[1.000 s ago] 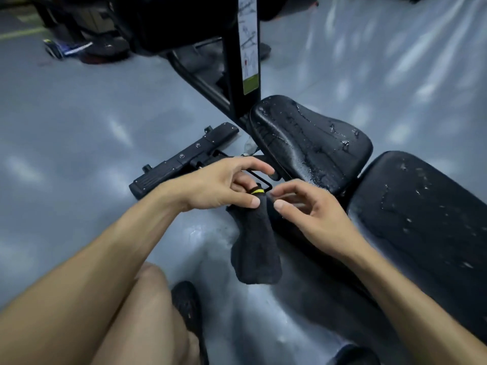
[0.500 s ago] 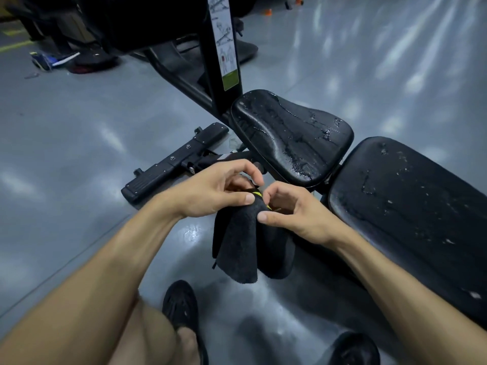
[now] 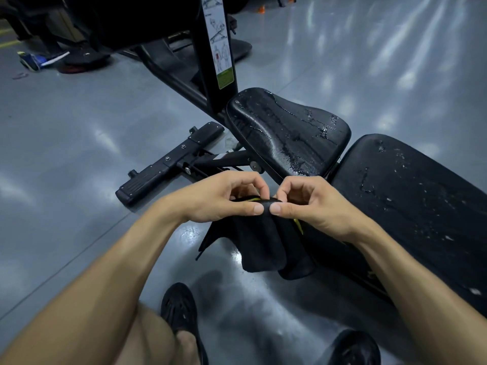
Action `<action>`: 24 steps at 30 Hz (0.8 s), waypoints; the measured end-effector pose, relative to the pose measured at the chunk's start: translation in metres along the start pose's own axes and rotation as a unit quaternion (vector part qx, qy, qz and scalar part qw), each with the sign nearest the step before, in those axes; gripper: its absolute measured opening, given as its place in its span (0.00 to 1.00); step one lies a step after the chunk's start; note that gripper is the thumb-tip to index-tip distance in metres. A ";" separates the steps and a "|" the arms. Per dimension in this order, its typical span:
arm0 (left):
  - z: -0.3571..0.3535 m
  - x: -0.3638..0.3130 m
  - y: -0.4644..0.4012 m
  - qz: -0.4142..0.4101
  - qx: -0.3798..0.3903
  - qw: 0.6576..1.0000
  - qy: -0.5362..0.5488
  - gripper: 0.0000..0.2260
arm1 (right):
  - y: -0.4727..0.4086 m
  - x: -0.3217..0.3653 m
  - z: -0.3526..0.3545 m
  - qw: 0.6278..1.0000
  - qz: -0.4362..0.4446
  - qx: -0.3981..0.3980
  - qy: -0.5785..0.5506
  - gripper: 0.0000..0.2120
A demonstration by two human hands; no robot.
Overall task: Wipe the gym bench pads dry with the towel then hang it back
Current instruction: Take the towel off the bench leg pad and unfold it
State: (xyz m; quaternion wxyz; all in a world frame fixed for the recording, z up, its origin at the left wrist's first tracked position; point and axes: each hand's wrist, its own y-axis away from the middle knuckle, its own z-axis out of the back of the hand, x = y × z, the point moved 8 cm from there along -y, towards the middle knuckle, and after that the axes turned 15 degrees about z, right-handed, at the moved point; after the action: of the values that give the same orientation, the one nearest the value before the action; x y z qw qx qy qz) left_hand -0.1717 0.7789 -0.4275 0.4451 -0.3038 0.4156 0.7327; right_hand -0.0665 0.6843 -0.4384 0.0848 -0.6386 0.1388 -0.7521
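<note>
A dark towel (image 3: 263,243) with a yellow trim hangs down in front of the bench, below both my hands. My left hand (image 3: 224,198) pinches its top edge between thumb and fingers. My right hand (image 3: 311,204) pinches the same edge right beside it, thumbs nearly touching. The black seat pad (image 3: 287,133) lies just beyond my hands, with water drops and streaks on it. The longer back pad (image 3: 421,206) stretches to the right, also dotted with drops.
The bench's black frame foot (image 3: 168,164) lies on the grey floor to the left. An upright post with an instruction sticker (image 3: 218,48) rises behind the seat. My black shoes (image 3: 181,314) stand on the wet floor below. Shoes and a bag lie far left.
My right hand has closed in and taken the towel's top edge next to my left. The towel has been lifted off the frame and spread wider between both hands.
</note>
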 end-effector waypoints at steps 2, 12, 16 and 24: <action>-0.005 -0.001 -0.002 -0.006 0.008 1.000 0.008 0.07 | 0.002 -0.002 0.000 1.000 -0.007 0.002 0.001 0.10; -0.021 0.010 -0.005 0.017 0.073 0.994 0.085 0.04 | 0.013 0.001 0.000 0.999 -0.028 -0.013 0.012 0.11; -0.033 0.012 -0.008 0.023 0.066 0.993 0.099 0.04 | 0.014 0.008 0.005 0.999 -0.019 -0.033 0.030 0.15; -0.045 0.021 -0.010 0.025 0.056 0.997 0.038 0.05 | 0.024 0.010 0.010 0.999 -0.015 -0.035 0.032 0.12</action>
State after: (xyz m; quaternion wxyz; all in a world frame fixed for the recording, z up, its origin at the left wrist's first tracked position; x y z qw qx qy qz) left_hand -0.1681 0.7507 -0.4691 0.4266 -0.2958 0.4801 0.7071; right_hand -0.0593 0.6579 -0.4349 0.0469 -0.6185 0.1580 -0.7683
